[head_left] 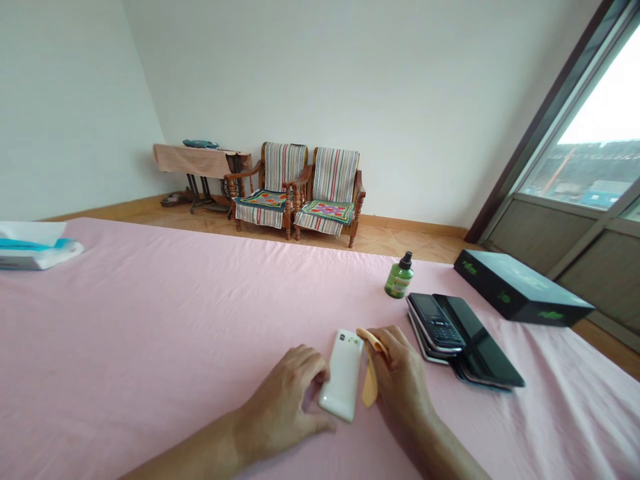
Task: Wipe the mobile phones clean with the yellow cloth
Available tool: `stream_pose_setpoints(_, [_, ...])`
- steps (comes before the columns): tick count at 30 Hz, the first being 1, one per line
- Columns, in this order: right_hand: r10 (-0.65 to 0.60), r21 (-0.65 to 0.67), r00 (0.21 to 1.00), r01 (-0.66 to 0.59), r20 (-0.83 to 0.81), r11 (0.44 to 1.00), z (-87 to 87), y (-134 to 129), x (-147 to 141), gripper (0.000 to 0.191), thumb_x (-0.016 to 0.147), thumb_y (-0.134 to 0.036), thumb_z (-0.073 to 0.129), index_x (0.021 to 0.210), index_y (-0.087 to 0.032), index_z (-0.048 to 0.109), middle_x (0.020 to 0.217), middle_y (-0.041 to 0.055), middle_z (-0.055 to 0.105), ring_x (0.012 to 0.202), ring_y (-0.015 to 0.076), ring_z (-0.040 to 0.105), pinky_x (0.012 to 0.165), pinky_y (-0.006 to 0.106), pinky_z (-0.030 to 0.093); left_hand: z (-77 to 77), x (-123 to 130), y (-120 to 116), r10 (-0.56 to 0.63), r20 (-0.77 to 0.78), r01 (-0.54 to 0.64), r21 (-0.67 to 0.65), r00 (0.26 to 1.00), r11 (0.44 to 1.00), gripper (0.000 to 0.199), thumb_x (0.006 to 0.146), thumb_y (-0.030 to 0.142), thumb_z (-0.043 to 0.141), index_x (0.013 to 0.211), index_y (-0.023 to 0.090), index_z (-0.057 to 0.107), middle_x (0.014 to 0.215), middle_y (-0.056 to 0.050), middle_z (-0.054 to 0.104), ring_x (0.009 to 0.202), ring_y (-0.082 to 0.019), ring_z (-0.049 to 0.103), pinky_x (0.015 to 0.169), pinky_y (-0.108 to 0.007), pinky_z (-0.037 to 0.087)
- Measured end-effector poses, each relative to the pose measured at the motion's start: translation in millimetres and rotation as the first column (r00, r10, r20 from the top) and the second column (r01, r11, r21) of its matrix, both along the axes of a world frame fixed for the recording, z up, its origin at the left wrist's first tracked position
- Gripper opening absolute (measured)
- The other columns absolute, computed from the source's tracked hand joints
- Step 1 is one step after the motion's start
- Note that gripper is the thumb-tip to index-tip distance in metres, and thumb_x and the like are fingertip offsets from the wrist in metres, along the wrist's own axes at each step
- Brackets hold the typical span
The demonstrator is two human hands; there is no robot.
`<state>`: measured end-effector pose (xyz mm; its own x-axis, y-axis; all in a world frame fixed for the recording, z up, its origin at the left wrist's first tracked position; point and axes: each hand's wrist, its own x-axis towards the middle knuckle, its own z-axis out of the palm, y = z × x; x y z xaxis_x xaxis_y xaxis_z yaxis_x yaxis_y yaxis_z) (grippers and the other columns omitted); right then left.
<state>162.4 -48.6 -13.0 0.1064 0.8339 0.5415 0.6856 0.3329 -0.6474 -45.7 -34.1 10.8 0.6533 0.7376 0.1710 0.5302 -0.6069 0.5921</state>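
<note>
A white mobile phone [342,383] lies face down on the pink sheet, its camera end pointing away from me. My left hand [287,393] curls against the phone's left edge, with the thumb near its lower corner, steadying it. In my right hand [400,373] a folded yellow cloth [370,387] is pinched, held at the phone's upper right edge. To the right of that hand is a stack of phones with a keypad phone [440,327] on top. It lies against a black tablet [480,343], which rests on another flat device.
A green spray bottle [399,277] stands beyond the stack. A black box [523,287] sits at the far right, and a tissue pack [37,247] at the far left of the pink sheet [175,307]. Two wooden chairs [327,180] and a cloth-covered sewing table [200,160] stand by the wall.
</note>
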Motion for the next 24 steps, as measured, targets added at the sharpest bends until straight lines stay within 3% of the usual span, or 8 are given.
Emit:
stream_pose_setpoints(3, [0.034, -0.026, 0.999, -0.033, 0.029, 0.999, -2.5, 4.0, 2.8, 0.02, 0.088, -0.017, 0.051, 0.096, -0.018, 0.07, 0.086, 0.0065, 0.065, 0.077, 0.0178, 0.062, 0.067, 0.027, 0.049, -1.8, 1.4, -1.6, -0.065, 0.045, 0.064, 0.01, 0.997, 0.998, 0.034, 0.064, 0.012, 0.086, 0.084, 0.019, 0.06, 0.087, -0.001, 0.061, 0.085, -0.02, 0.055, 0.073, -0.028, 0.041])
stream_pose_setpoints(9, [0.075, -0.11, 0.992, -0.064, 0.101, 0.992, -2.0, 10.3, 3.9, 0.025, 0.08, -0.007, 0.05, 0.087, -0.018, 0.071, 0.077, 0.003, 0.061, 0.071, 0.0153, 0.059, 0.062, 0.023, 0.043, -9.6, 1.9, -0.9, -0.137, 0.127, 0.127, 0.085, 0.982, 0.988, 0.022, 0.072, 0.012, 0.08, 0.085, 0.018, 0.063, 0.084, -0.003, 0.063, 0.084, -0.021, 0.057, 0.075, -0.03, 0.044])
stream_pose_setpoints(17, [0.115, -0.125, 0.986, -0.1, 0.12, 0.987, 1.0, 5.7, -0.1, 0.038, 0.063, 0.004, 0.044, 0.081, -0.017, 0.07, 0.075, 0.0013, 0.057, 0.07, 0.0143, 0.059, 0.063, 0.022, 0.043, -13.9, 0.4, 2.1, -0.159, 0.16, 0.144, 0.105, 0.974, 0.984, 0.017, 0.074, 0.017, 0.079, 0.085, 0.018, 0.065, 0.085, -0.004, 0.064, 0.083, -0.021, 0.058, 0.074, -0.03, 0.045])
stream_pose_setpoints(24, [0.231, -0.192, 0.971, -0.215, 0.067, 0.958, 4.7, -26.9, -11.3, 0.039, 0.061, 0.007, 0.041, 0.079, -0.017, 0.067, 0.079, 0.0023, 0.054, 0.073, 0.0149, 0.057, 0.064, 0.023, 0.043, -14.8, 0.0, 4.6, -0.174, 0.161, 0.158, 0.108, 0.971, 0.981, 0.022, 0.07, 0.012, 0.082, 0.084, 0.017, 0.065, 0.085, -0.004, 0.065, 0.084, -0.02, 0.059, 0.074, -0.029, 0.045])
